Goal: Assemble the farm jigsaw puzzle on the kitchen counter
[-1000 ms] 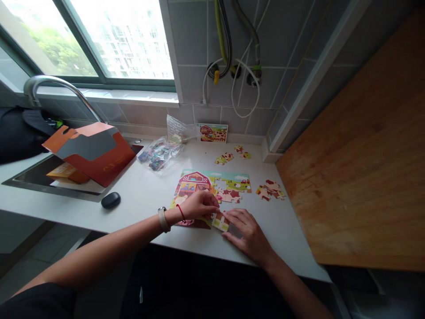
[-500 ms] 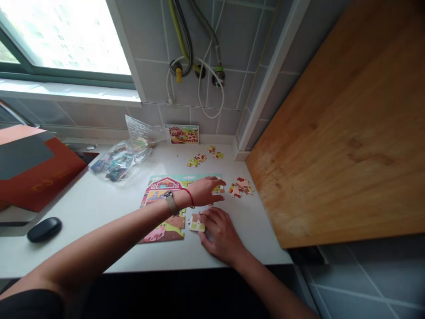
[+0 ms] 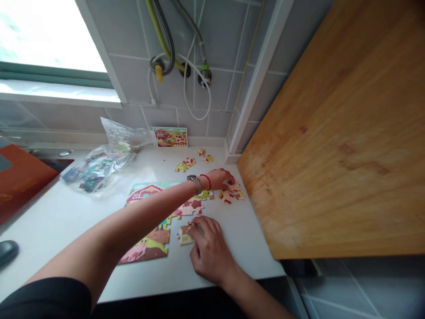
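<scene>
My left hand [image 3: 223,179], with a watch and a red cord at the wrist, reaches across to the loose puzzle pieces [image 3: 227,197] on the right. Its fingers curl down onto a piece at the top of that pile; the fingertips are partly hidden. Nearer the front edge, my right hand [image 3: 210,246] has bent fingers on a small joined group of puzzle pieces [image 3: 185,235], its thumb tucked close. The partly assembled jigsaw puzzle [image 3: 156,248] with a red barn and pink pigs lies to the left. My left forearm covers its middle.
A picture card [image 3: 171,137] leans on the back wall, with more puzzle pieces [image 3: 186,164] before it. Clear plastic bags [image 3: 96,170] of pieces lie left, beside an orange box [image 3: 23,177] and a black mouse [image 3: 8,252]. A wooden panel [image 3: 325,155] bounds the right side.
My left hand has moved right from over the puzzle to the loose pile, and its spread fingers have curled. My right hand stays at the small group. The view has shifted right.
</scene>
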Available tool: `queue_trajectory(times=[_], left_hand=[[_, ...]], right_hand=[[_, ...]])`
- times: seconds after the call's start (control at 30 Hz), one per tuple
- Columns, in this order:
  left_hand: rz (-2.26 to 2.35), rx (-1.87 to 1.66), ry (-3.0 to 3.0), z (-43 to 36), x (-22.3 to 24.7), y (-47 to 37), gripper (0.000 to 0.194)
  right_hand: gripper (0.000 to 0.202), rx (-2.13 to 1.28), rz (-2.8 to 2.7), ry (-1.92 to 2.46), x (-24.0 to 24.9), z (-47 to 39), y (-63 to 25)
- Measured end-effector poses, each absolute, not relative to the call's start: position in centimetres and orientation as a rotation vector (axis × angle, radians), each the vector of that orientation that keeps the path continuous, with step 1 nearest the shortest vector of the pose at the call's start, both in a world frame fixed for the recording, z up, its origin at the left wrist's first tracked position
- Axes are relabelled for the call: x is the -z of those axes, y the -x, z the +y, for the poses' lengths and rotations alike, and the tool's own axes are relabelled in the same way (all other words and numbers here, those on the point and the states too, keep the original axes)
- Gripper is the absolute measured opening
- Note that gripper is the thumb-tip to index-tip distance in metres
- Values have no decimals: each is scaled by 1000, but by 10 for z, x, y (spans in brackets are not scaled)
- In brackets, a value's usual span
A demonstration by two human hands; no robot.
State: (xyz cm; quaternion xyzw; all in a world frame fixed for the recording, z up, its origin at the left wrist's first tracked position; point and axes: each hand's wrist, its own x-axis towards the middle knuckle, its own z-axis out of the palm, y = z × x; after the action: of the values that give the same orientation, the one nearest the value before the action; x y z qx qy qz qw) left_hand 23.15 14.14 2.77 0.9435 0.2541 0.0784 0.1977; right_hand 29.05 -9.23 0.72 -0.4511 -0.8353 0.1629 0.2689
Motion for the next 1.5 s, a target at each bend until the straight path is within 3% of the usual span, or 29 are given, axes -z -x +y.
queue_trajectory(times=[0.37,0.53,0.73,1.0,1.23,1.5], left_hand=[[865,-266,-2692,168,-30,-197,27],[664,-234,-2738,125,-31,-207,51],[701,-231,-2675,94,-19,-207,55],[1061,-194,-2599,164,-37,-147,43],[1359,-34,-2516,213,-37,-74,58],[1346,-66,-2553,219,-40,-91,44]], right_hand=[[37,-466,-2410,1131,-3,-92,-292],[37,-447,-2376,1111,-4,-92,-292],[31,-438,-2295,1079,-4,-92,-290],[26,-386,-2208,1078,-4,-90,-289],[19,-408,-2238,1089,-4,-90,-288],[19,-422,-2267,1122,-5,-91,-288]])
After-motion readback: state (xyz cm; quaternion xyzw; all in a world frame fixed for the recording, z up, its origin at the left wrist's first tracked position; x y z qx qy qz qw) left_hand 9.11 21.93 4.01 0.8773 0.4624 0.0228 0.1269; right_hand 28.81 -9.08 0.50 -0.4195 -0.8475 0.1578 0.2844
